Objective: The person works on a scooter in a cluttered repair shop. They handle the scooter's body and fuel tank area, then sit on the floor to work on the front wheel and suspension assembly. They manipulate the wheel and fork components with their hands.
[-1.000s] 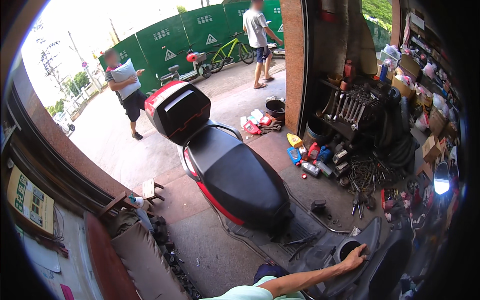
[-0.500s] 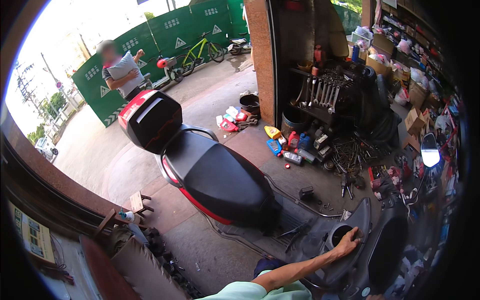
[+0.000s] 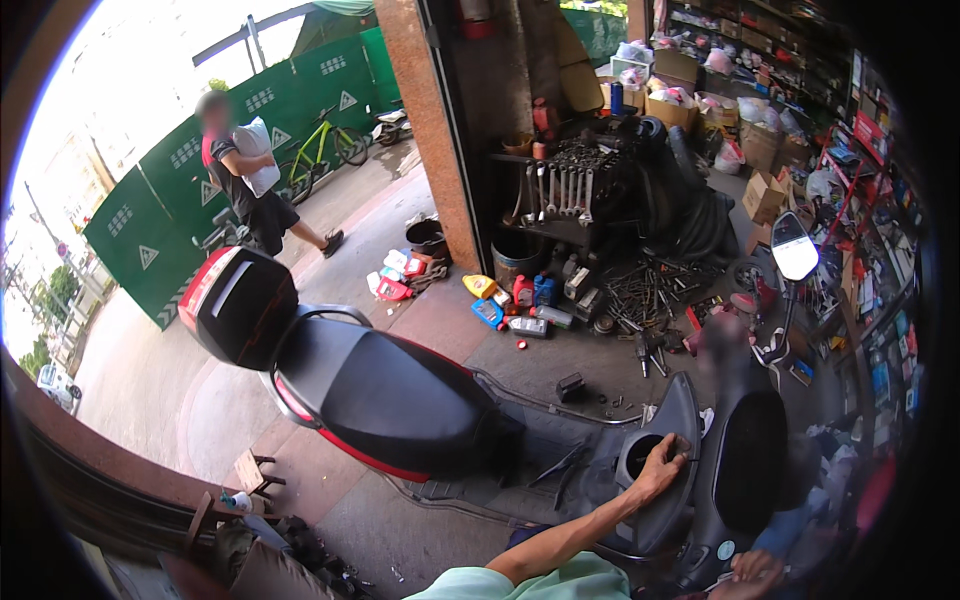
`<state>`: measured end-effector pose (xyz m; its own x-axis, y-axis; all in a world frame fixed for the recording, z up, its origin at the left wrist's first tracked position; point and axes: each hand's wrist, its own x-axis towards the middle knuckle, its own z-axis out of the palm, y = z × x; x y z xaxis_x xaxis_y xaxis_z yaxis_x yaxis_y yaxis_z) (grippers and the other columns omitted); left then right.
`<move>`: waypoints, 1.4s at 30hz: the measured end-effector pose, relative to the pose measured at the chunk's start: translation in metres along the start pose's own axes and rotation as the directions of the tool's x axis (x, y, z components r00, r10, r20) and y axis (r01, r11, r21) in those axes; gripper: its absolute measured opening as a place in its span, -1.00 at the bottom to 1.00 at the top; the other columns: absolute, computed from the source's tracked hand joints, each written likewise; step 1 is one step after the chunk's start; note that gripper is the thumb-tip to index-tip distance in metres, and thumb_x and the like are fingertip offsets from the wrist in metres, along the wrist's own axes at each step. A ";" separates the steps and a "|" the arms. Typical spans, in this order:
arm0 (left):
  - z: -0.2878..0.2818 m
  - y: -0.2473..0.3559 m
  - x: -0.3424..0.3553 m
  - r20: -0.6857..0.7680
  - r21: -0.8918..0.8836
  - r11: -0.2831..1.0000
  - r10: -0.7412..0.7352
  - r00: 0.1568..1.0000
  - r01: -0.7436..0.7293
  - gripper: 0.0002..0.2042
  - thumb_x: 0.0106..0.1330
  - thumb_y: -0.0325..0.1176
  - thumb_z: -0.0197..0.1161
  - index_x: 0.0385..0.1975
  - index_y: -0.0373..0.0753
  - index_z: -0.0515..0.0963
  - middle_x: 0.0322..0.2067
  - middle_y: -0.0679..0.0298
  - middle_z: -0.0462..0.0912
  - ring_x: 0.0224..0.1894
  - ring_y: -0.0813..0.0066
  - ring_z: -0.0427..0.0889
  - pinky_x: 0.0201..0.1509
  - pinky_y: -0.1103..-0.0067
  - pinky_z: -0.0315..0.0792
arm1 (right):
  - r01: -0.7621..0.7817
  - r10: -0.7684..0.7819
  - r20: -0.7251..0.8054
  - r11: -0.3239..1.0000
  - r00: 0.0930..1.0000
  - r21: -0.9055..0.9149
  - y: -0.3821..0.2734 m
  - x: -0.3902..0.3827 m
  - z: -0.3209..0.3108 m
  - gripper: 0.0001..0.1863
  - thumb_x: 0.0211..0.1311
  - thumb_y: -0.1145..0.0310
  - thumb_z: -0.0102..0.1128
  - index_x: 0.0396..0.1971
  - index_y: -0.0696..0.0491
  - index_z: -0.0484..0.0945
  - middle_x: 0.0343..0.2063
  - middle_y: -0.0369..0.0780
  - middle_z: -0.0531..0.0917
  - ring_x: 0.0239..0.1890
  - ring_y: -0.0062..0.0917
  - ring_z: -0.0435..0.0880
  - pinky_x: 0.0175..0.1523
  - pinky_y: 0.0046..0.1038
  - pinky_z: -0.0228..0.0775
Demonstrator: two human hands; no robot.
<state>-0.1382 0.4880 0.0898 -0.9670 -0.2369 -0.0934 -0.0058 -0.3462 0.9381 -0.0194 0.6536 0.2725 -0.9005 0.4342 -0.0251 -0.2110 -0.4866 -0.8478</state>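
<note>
A scooter with a black seat (image 3: pixel 385 385) and red trim stands across the view, its front end at the lower right. Across its grey inner front panel (image 3: pixel 668 510) reaches my left arm in a light green sleeve. My left hand (image 3: pixel 660 470) rests beside the panel's round dark opening (image 3: pixel 641 455), fingers bent and pressed together. A short dark thin piece shows at the fingertips, too small to name. Low at the right edge of the scooter's front, my right hand (image 3: pixel 752 574) is partly cut off, its fingers curled around something hidden.
Oil bottles (image 3: pixel 488 312), a wrench rack (image 3: pixel 560 190) and loose tools (image 3: pixel 650 295) lie beyond the scooter. A mirror (image 3: pixel 795 246) rises at right. Outside, a person (image 3: pixel 235 165) carries a pale bundle past a green fence (image 3: pixel 150 225). A small wooden stool (image 3: pixel 257 472) stands at left.
The view has swung, so the scooter sits further left and lower. The person outside has lowered a raised arm and walked on. More of my right hand shows; my left hand stays at the panel.
</note>
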 end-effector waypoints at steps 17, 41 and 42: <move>0.048 0.108 0.122 0.024 0.637 0.685 0.440 0.897 -0.353 -0.63 0.15 -0.15 0.19 -0.32 -0.40 0.40 -0.29 -0.10 0.40 -0.28 -0.08 0.42 -0.20 0.28 0.31 | 0.163 -0.161 0.088 0.986 0.983 -0.015 0.016 0.010 -0.009 -0.63 0.26 0.13 -0.20 -0.73 -0.06 0.20 -0.81 -0.40 0.17 -0.74 -0.72 0.13 -0.61 -0.61 0.00; 0.019 0.108 0.161 0.399 -0.457 0.849 -0.074 0.914 0.267 -0.64 0.05 0.01 0.18 -0.24 -0.05 0.43 -0.35 0.36 0.48 -0.24 0.43 0.44 -0.12 0.50 0.27 | 0.101 -0.098 -0.088 0.994 0.991 0.032 0.026 -0.006 -0.020 -0.61 0.22 0.20 -0.14 -0.79 -0.04 0.17 -0.85 -0.39 0.15 -0.80 -0.65 0.11 -0.67 -0.55 -0.03; 0.014 0.102 0.164 0.363 -0.488 0.827 -0.097 0.927 0.278 -0.72 0.05 -0.01 0.20 -0.37 -0.01 0.43 -0.40 0.41 0.45 -0.26 0.47 0.41 -0.15 0.52 0.25 | 0.118 -0.116 -0.114 0.993 0.987 0.004 0.025 -0.009 -0.022 -0.62 0.23 0.19 -0.15 -0.78 -0.04 0.17 -0.85 -0.39 0.15 -0.80 -0.66 0.11 -0.68 -0.56 -0.03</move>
<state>-0.3007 0.4269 0.1748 -0.9880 0.1436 -0.0565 -0.1492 -0.7955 0.5872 -0.0083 0.6545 0.2394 -0.8204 0.5717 0.0132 -0.3169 -0.4352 -0.8427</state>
